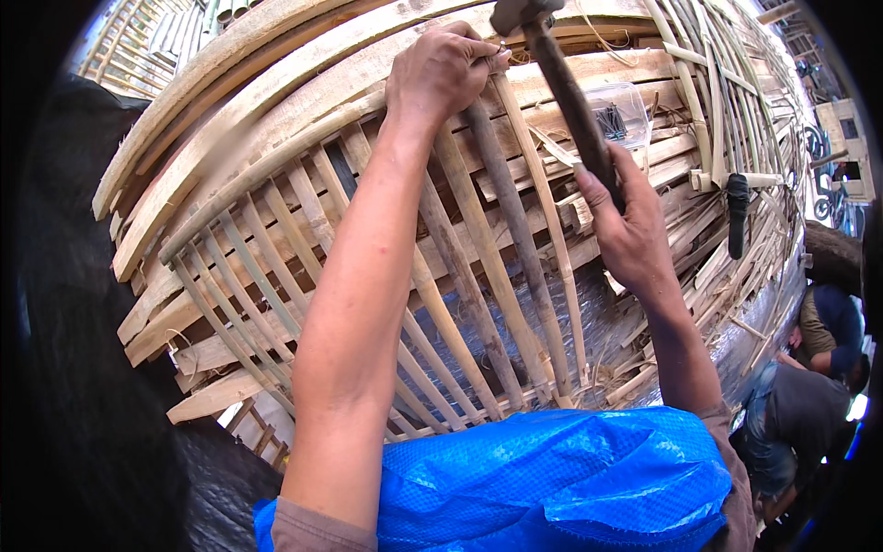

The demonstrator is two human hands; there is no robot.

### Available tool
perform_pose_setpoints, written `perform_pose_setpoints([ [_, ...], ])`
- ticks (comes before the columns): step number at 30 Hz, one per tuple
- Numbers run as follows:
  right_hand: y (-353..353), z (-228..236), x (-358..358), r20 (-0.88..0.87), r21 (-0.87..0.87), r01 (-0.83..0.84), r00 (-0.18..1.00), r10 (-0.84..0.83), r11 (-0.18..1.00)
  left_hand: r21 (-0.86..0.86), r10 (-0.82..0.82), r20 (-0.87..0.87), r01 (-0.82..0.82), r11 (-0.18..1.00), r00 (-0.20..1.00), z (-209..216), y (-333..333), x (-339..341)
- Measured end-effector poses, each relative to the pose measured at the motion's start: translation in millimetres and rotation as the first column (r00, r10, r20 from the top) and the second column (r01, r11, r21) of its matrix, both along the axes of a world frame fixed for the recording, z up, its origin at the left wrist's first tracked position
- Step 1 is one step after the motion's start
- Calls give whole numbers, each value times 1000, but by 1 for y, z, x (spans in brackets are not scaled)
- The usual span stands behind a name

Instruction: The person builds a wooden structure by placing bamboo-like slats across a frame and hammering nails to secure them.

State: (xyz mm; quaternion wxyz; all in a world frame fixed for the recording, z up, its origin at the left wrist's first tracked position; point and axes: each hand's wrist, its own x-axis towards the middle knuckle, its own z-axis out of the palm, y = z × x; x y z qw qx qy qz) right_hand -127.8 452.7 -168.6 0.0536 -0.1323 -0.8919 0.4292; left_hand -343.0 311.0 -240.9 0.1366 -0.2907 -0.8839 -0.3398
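Several sawn planks (230, 120) lie at the left, their ragged ends jutting out beside a black sheet (83, 322) that fills the outer left edge. On them rests a slatted frame (276, 184) of bamboo and wood strips. Its round far rail stops short of the plank ends at the left, and narrow open gaps run between the slats, which fan toward the person.

The left hand (437, 78) reaches across the slats to the far rail. Its fingers are curled nearly closed, with thumb and fingertips pinching what looks like 1 small nail (502, 45) near the far end of a slat. The left forearm covers the middle of the frame, and a blue tarp (552, 478) hides part of its near side.

Just up and right of the nail, the hammer (575, 106) has its head raised, with a small gap between that head and the left fingertips. The right hand (625, 221) is wrapped firmly round the lower handle, thumb lying along it, to the right of the last slat.

Beyond the hammer, a clear plastic tub (610, 121) of dark nails sits on the planks. Farther right come a bamboo lattice (704, 92), a black-wrapped handle (738, 216), and loose split strips (727, 285). At the lower right edge, well apart, are other people (800, 423).
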Motion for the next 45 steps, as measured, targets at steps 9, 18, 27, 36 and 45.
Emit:
perform_pose_setpoints([
  [9, 2, 31, -1, -128, -129, 58, 989, -75, 990, -7, 10, 24, -10, 1000, 1000, 0, 0, -1],
  [18, 3, 25, -2, -120, -97, 26, 992, -38, 995, 0, 31, 80, -31, 1000, 996, 2, -1, 3],
  [27, 4, 3, -5, -66, 37, 11, 998, -9, 999, -1, 7, 112, -7, 1000, 994, 6, 3, 2],
  [36, -2, -4, -1, -94, 134, -18, 995, 30, 991, 1, 10, 105, -10, 1000, 994, 5, 3, 1],
  [45, -3, 27, -1, -150, -25, 30, 988, -33, 999, -21, 28, 43, -27, 999, 999, 3, -1, -1],
])
